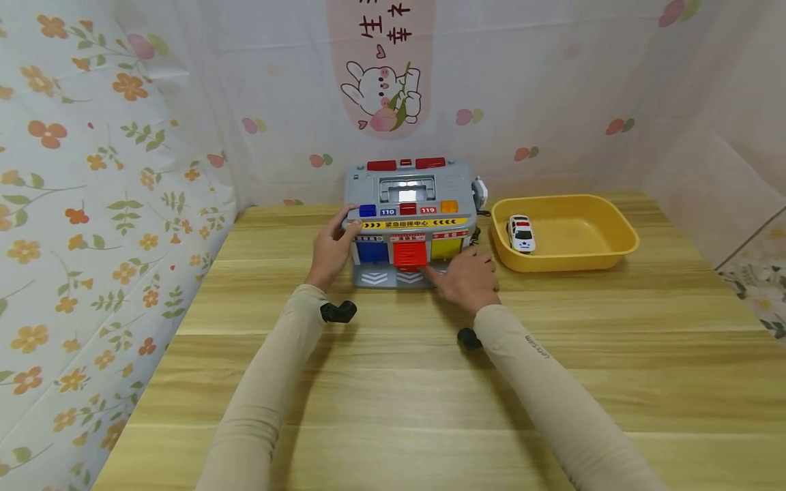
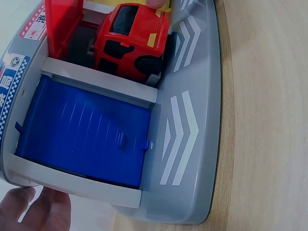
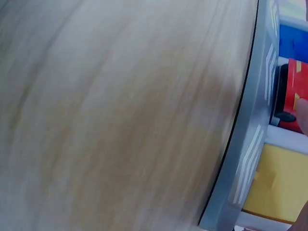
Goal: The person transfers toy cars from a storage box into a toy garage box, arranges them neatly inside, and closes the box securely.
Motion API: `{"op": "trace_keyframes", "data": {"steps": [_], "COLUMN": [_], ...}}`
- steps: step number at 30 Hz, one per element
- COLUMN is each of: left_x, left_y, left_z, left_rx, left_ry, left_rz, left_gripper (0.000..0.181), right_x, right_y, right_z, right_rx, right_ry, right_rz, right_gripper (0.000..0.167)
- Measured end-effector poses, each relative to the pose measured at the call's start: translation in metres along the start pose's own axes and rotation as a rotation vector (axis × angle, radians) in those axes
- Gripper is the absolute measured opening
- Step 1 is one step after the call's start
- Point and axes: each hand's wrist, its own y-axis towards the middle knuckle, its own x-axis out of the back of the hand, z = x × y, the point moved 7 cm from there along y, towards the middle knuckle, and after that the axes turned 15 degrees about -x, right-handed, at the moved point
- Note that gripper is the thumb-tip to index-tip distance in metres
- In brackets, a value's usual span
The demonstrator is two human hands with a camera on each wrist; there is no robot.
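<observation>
Left hand (image 1: 331, 251) grips the toy station (image 1: 408, 222) near the surface's far edge (image 1: 288, 209); right hand (image 1: 469, 279), grasping nothing, apparently parks the fire truck (image 2: 132, 41); next, push straight.

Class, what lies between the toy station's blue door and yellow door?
The red toy car, flanked by white dividers, with the raised red door above (left wrist view). The right wrist view shows the car between blue door and yellow door.
</observation>
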Motion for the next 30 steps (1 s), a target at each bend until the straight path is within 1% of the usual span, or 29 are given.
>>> {"op": "trace_keyframes", "data": {"steps": [5,7,10,13,16,22,26,30], "left_x": [-0.001,-0.001,0.0,0.001,0.002,0.002,0.004,0.003], "left_y": [0.0,0.0,-0.001,-0.002,-0.001,-0.001,-0.001,0.0], "left_z": [0.001,0.001,0.0,-0.002,-0.002,-0.001,-0.001,0.0], "left_rx": [-0.003,-0.001,-0.001,-0.01,-0.015,-0.003,-0.002,-0.003], "left_ry": [0.002,0.01,0.016,0.02,0.017,0.027,0.032,0.019], "left_rz": [0.01,0.014,0.007,-0.004,-0.007,0.002,-0.003,0.01], "left_gripper": [0.04,0.04,0.039,0.039,0.038,0.039,0.039,0.04], "right_x": [-0.008,-0.011,-0.014,-0.014,-0.012,-0.008,-0.006,-0.006], "right_y": [0.005,0.007,0.01,0.012,0.013,0.014,0.014,0.015], "right_z": [-0.004,-0.006,-0.007,-0.006,-0.005,0.001,0.003,0.003], "right_rx": [-0.017,-0.015,-0.01,-0.012,-0.023,-0.043,-0.052,-0.063], "right_ry": [-0.003,0.009,0.033,0.083,0.165,0.306,0.349,0.349], "right_rz": [0.048,0.075,0.094,0.089,0.079,0.028,0.004,-0.001], "right_gripper": [0.129,0.13,0.13,0.13,0.128,0.13,0.132,0.133]}}
